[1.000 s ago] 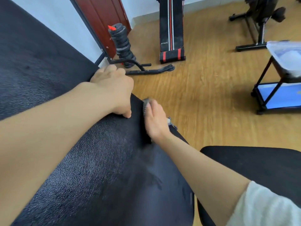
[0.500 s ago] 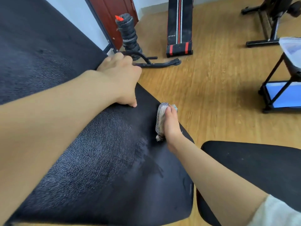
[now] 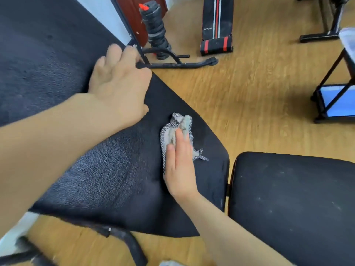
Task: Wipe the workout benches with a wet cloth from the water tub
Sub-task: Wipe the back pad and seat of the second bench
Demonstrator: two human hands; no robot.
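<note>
The right hand [image 3: 179,166] lies flat, fingers straight and together, pressing a crumpled grey checked cloth [image 3: 175,129] onto the black bench pad [image 3: 107,169]. The palm and fingers cover the near part of the cloth; it is pinned under an open palm, not clutched, and its bunched far end and a frayed corner stick out past the fingertips and to the right. The cloth sits near the pad's right edge, close to its rounded corner.

The left hand [image 3: 119,83] rests further up the same pad, palm down, its fingers curled over the far edge where the pad meets a black metal frame [image 3: 172,64]. Whether those fingers actually clamp the edge or only lean on it cannot be told, as the fingertips are blurred.

Just beside the pad's right end, with a narrow gap between, is a second black seat pad [image 3: 292,198], speckled with pale dust. The wooden floor [image 3: 259,93] spreads beyond. At the right edge stands a black rack [image 3: 326,104] with a blue lower shelf; on its top sits a clear plastic tub [image 3: 347,35], only partly in view, its contents not discernible. Further back lie a black bench with red and white stripes [image 3: 217,22] and a stack of dark weight plates [image 3: 155,27] on a stand.
</note>
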